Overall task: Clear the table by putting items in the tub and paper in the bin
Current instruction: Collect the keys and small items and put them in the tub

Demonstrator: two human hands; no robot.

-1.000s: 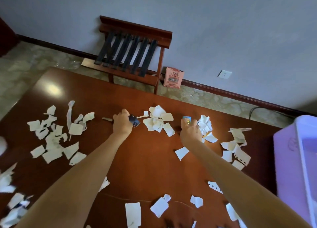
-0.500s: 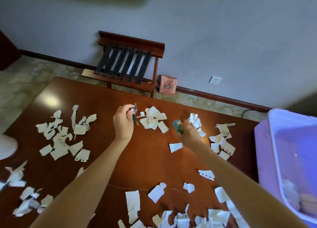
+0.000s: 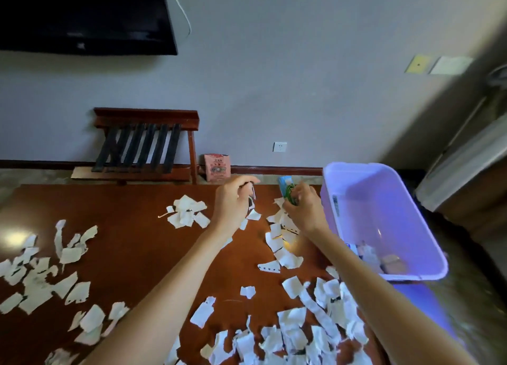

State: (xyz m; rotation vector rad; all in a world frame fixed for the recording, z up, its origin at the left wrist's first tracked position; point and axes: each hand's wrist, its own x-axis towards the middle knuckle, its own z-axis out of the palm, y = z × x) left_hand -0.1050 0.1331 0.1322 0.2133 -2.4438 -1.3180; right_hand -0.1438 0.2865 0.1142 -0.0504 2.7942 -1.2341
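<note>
My left hand (image 3: 232,203) is raised above the far side of the brown table (image 3: 131,255) and pinches a small dark key-like item (image 3: 251,197) between its fingers. My right hand (image 3: 303,209) grips a small blue and green packet (image 3: 287,190), held up just left of the lilac plastic tub (image 3: 389,200). The tub stands off the table's right edge with a few items in its near corner. Several torn white paper scraps (image 3: 296,329) litter the table.
A wooden luggage rack (image 3: 145,142) stands against the far wall, with a pink box (image 3: 216,167) on the floor beside it. A dark TV (image 3: 82,16) hangs on the wall. More paper heaps lie at left (image 3: 41,277) and centre (image 3: 186,211).
Both hands lifted their items off the table and moved right toward the tub. The camera view tilted up and right, bringing the tub fully into sight.
</note>
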